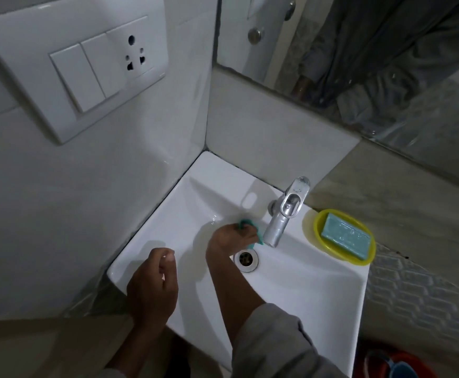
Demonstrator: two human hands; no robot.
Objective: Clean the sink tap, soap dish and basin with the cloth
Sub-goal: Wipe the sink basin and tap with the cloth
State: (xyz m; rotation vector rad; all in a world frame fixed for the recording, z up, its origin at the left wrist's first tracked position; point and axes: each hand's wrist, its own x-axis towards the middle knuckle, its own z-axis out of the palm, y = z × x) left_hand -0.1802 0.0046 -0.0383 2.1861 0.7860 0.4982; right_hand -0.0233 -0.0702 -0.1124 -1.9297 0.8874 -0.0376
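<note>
Right hand (232, 237) grips the cloth (250, 233), scrubbing the basin (304, 282) just beside the tap (284, 214); left hand (151, 282) hangs loosely curled, empty. Next, probably the tap itself.

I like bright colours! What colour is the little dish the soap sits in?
Yellow. The soap dish shows clearly in the head view, beside the tap.

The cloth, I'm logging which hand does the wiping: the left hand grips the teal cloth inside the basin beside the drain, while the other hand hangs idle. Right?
Not quite. The head view shows the right hand gripping the teal cloth inside the basin, beside the drain. The left hand is idle.
</note>
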